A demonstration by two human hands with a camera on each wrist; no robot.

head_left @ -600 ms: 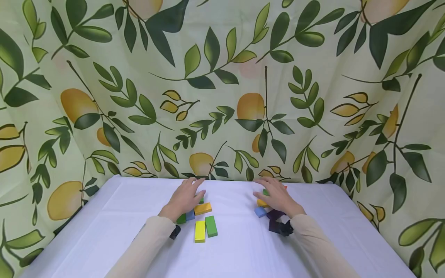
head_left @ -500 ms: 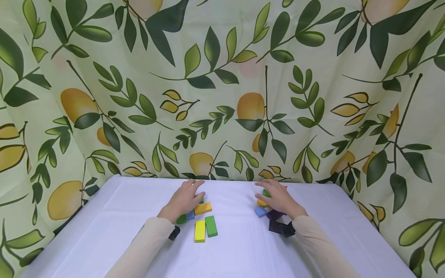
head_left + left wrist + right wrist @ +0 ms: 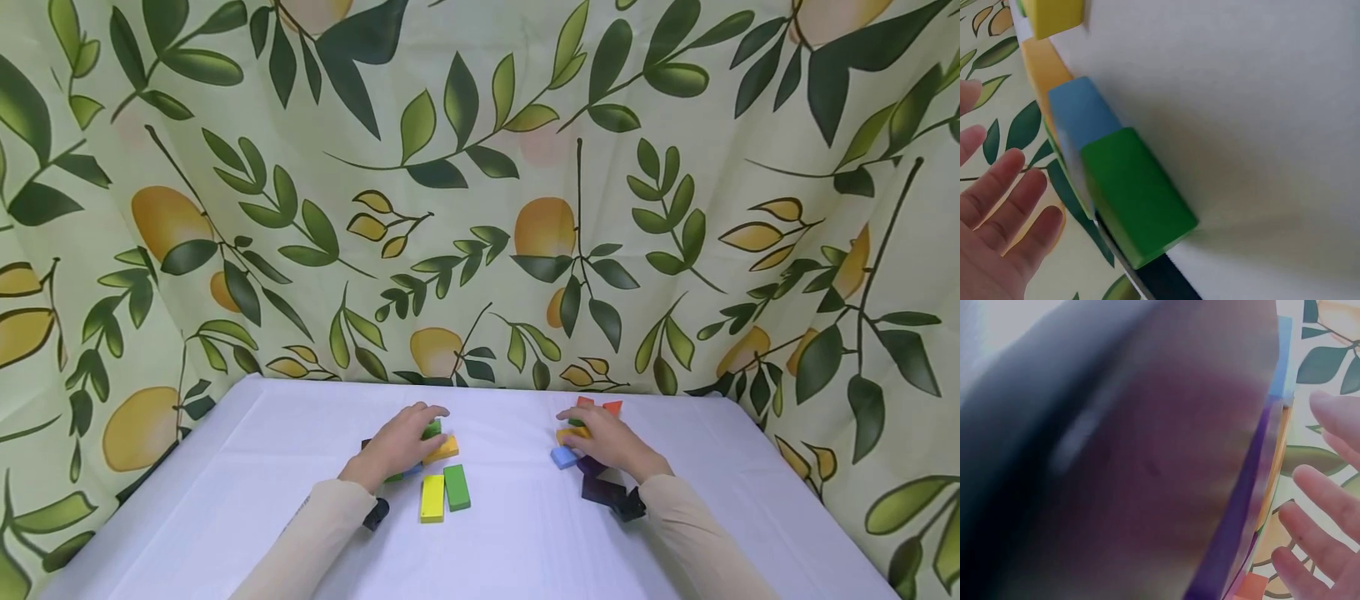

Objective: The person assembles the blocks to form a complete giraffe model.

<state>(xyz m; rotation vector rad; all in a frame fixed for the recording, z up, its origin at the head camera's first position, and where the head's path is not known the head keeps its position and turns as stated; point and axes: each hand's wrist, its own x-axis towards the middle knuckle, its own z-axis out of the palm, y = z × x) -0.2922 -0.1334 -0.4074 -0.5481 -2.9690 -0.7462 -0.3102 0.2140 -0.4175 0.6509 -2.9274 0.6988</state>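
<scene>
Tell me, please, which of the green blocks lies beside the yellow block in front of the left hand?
The long flat green block, side by side with the upright-oriented yellow block; other greens sit under the left hand.

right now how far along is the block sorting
Early. A yellow block and green block already lie side by side. The left hand and right hand each rest over a loose cluster, gripping nothing clearly. Blue block, purple blocks, red blocks remain scattered.
</scene>
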